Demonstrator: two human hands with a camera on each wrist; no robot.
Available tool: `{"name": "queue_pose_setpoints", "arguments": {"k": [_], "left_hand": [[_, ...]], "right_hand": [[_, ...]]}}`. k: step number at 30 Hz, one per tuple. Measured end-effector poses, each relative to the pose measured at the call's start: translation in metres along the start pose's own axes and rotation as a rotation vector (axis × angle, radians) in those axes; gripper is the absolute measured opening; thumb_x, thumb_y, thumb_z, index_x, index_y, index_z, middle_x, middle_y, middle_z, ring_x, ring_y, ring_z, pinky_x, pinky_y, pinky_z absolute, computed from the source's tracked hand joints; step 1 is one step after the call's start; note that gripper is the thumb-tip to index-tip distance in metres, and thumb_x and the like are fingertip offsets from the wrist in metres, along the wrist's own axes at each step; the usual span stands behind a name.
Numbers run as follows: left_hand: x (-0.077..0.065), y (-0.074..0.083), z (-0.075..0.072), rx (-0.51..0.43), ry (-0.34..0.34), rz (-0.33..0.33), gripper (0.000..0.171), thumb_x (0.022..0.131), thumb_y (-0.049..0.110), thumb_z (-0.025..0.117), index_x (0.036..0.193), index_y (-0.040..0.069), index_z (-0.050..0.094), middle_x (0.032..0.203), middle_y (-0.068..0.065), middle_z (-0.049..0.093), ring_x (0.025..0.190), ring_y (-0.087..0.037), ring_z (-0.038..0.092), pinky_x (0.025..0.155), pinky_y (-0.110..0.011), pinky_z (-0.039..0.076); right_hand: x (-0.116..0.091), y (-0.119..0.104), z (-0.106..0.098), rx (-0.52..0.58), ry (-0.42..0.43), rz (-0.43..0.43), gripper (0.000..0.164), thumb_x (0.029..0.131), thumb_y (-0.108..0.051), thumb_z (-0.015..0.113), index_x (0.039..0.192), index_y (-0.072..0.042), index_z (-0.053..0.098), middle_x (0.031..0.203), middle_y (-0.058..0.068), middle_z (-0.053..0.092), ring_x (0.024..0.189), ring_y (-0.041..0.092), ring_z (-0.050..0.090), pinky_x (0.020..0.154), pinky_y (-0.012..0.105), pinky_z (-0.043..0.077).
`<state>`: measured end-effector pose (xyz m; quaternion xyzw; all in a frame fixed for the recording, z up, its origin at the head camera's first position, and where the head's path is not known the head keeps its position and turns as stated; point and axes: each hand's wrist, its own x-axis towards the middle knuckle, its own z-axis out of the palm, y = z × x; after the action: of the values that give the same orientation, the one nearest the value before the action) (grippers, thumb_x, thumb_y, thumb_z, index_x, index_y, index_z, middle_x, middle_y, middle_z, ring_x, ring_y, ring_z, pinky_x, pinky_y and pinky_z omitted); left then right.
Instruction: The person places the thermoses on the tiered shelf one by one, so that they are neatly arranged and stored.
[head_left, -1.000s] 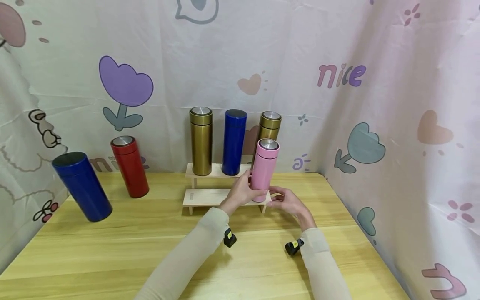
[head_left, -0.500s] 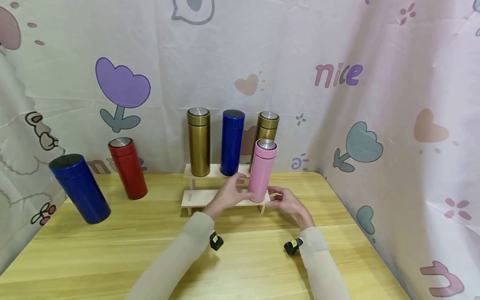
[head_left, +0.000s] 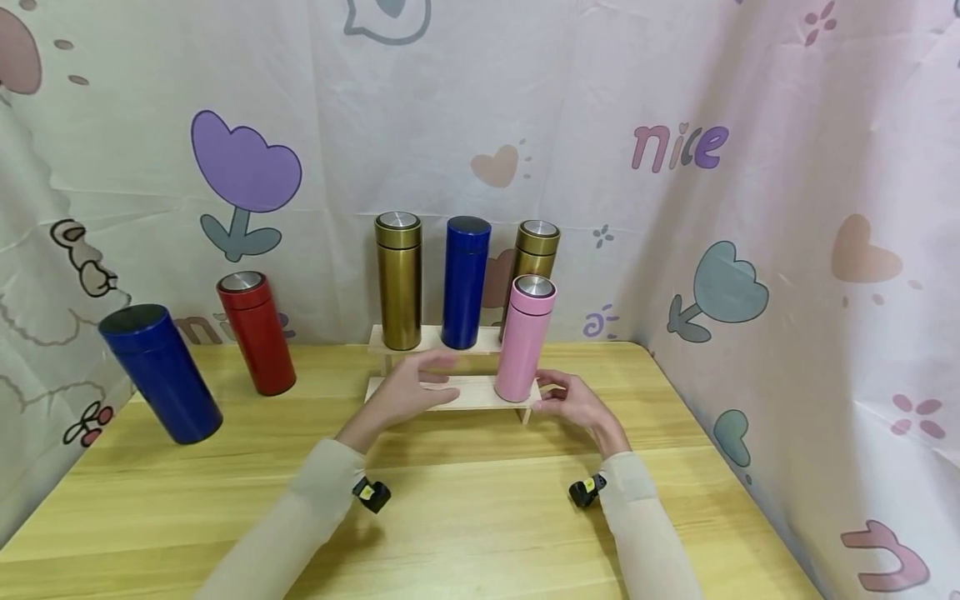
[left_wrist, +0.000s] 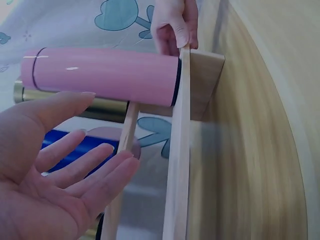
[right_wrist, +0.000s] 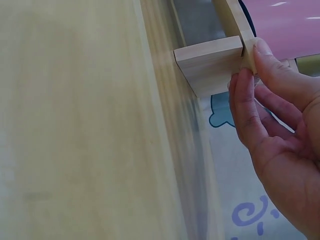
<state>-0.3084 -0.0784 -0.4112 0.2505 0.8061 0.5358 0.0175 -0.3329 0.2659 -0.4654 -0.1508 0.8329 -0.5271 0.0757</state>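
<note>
Standing between the spread left hand and the right hand, which pinches the rack, is the pink flask.

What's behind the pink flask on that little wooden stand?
A gold flask on the upper shelf. In the head view, its silver-topped lid and the top of its body show; the pink flask covers most of what's below.
</note>
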Motion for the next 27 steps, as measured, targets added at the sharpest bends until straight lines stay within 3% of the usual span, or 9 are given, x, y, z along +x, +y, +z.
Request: {"name": "queue_pose_setpoints", "arguments": {"k": [3, 8, 15, 20, 27], "left_hand": [[-0.011, -0.003, -0.012, -0.006, -0.001, 0.030, 0.051, 0.089, 0.010, 0.080, 0.136, 0.001, 0.062, 0.137, -0.023, 0.065, 0.118, -0.044, 0.068, 0.092, -0.042, 0.063], [-0.026, -0.004, -0.034, -0.013, 0.027, 0.004, 0.052, 0.090, 0.015, 0.081, 0.137, 0.004, 0.060, 0.136, -0.022, 0.065, 0.121, -0.043, 0.067, 0.093, -0.043, 0.063], [-0.046, -0.008, -0.065, 0.064, 0.094, -0.061, 0.052, 0.091, 0.021, 0.080, 0.138, 0.009, 0.060, 0.137, -0.018, 0.065, 0.122, -0.042, 0.067, 0.092, -0.040, 0.063], [-0.059, -0.010, -0.085, 0.089, 0.119, -0.052, 0.055, 0.092, 0.023, 0.079, 0.140, 0.005, 0.058, 0.139, -0.023, 0.062, 0.122, -0.046, 0.066, 0.089, -0.037, 0.064], [-0.079, -0.015, -0.109, 0.159, 0.165, -0.049, 0.056, 0.094, 0.023, 0.078, 0.143, 0.006, 0.057, 0.140, -0.023, 0.063, 0.121, -0.047, 0.067, 0.086, -0.033, 0.065]], "right_hand": [[0.001, 0.001, 0.001, -0.009, -0.002, 0.002, 0.068, 0.090, -0.004, 0.077, 0.151, 0.004, 0.046, 0.138, 0.029, 0.059, 0.116, 0.034, 0.066, 0.093, 0.028, 0.058], [0.002, 0.000, 0.000, -0.025, 0.002, -0.004, 0.068, 0.090, -0.005, 0.077, 0.151, 0.003, 0.046, 0.138, 0.028, 0.059, 0.112, 0.028, 0.067, 0.091, 0.026, 0.058], [0.003, 0.002, 0.000, -0.013, -0.003, -0.002, 0.068, 0.091, -0.004, 0.076, 0.151, 0.004, 0.045, 0.139, 0.029, 0.058, 0.112, 0.027, 0.066, 0.089, 0.023, 0.058], [0.003, 0.001, 0.000, -0.022, 0.011, 0.025, 0.068, 0.091, -0.005, 0.077, 0.151, 0.002, 0.046, 0.138, 0.026, 0.058, 0.111, 0.023, 0.065, 0.090, 0.024, 0.058], [0.003, 0.001, 0.000, -0.007, 0.010, 0.034, 0.068, 0.090, -0.006, 0.078, 0.151, 0.000, 0.047, 0.140, 0.025, 0.058, 0.115, 0.027, 0.065, 0.092, 0.026, 0.058]]}}
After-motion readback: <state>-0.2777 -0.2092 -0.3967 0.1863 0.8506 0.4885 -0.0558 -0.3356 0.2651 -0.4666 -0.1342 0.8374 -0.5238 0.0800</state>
